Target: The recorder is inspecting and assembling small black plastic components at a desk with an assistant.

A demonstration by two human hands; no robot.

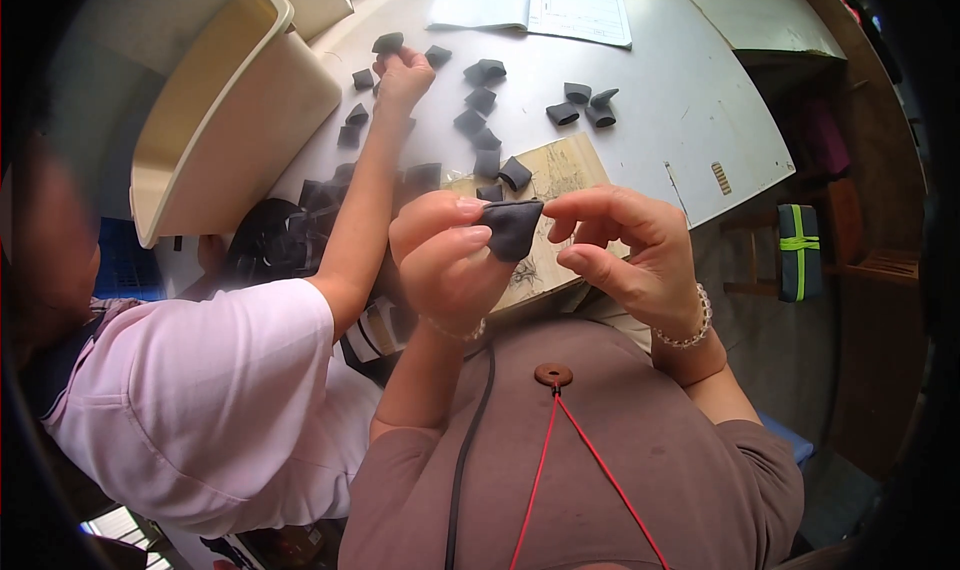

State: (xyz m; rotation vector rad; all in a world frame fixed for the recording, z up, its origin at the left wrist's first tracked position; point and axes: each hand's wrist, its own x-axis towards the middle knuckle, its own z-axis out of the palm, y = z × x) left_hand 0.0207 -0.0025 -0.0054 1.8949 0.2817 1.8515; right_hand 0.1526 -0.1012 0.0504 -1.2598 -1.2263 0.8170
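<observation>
Pinched between the thumb and fingers of my left hand point(440, 255) is a small black fabric piece point(514, 232), tapered toward the bottom like a little pouch. My right hand point(635, 245) is at its other side: the index fingertip meets or nearly meets the upper right corner, while the thumb stays apart below. Just beyond the held piece, a similar black piece point(515, 174) lies on a worn, stained board point(560, 165). More such pieces point(470, 122) run in a loose row up the white table point(660, 120), and a small cluster point(577, 92) sits farther right.
At my left, a co-worker's hand point(404, 78) holds another black piece point(388, 43) over the table. A cream plastic bin point(225, 120) stands at the far left, near a dark heap point(275, 240). An open notebook point(535, 10) lies at the back; a dark box with green straps point(798, 253) is right.
</observation>
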